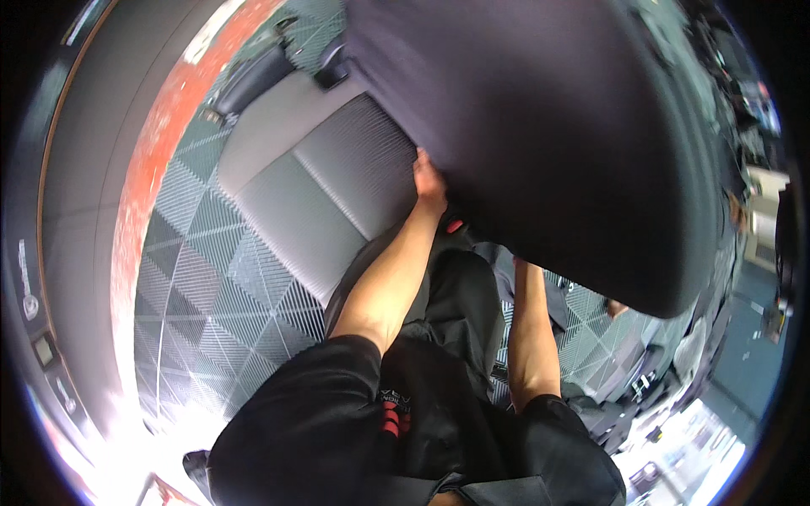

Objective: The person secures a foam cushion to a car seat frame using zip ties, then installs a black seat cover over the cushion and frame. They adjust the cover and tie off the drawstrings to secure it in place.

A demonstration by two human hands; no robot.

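A car seat with a grey fabric cushion (308, 181) stands before me, its backrest (548, 126) showing a large dark panel that leans toward the right. My left hand (429, 184) grips the backrest's lower edge where it meets the cushion. Its thumb side shows, while the other fingers are partly tucked out of sight. Just below that hand is a red button (456, 226), apparently on a seat-belt buckle. My right forearm (531, 329) reaches under the backrest's near edge. The right hand itself is hidden there, so its grip cannot be seen.
Dark ribbed floor tiles (190, 253) surround the seat. A worn red-and-white edge (156, 143) curves along the left, beside a dark panel (84, 211). A dark padded piece (256, 80) lies beyond the cushion. Dark clutter (650, 371) lies at the right, where a small skin-toned shape (616, 309) is unclear.
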